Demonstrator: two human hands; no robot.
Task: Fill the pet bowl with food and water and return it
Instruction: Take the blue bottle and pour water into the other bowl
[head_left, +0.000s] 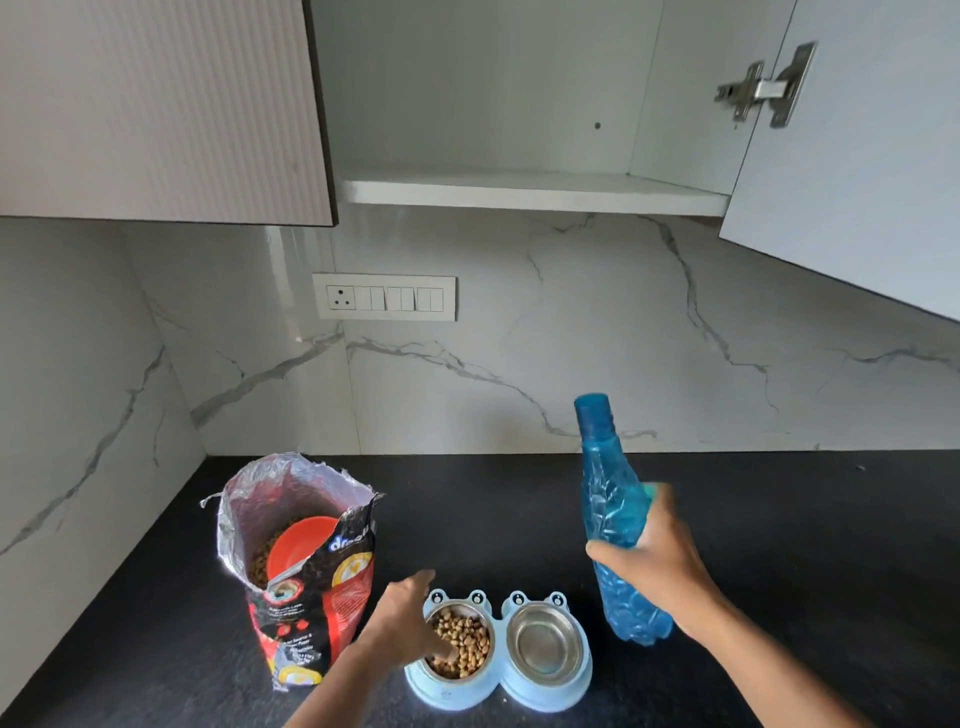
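Your right hand (657, 561) is wrapped around the middle of the blue bottle (615, 519), holding it upright and capped just beside the pet bowl (498, 649). Your left hand (410, 618) rests loosely open on the rim of the left dish, fingers touching the kibble (462, 642). Food looks done; water is the step in hand. The right dish (545, 642) sits empty, so next you would need the cap off, then a tilt over it. The bowl lies near the table's (779, 519) front edge, with the food bag (306, 571) just to its left.

left hand (410, 618) loosely curled, right hand (657, 561) gripping
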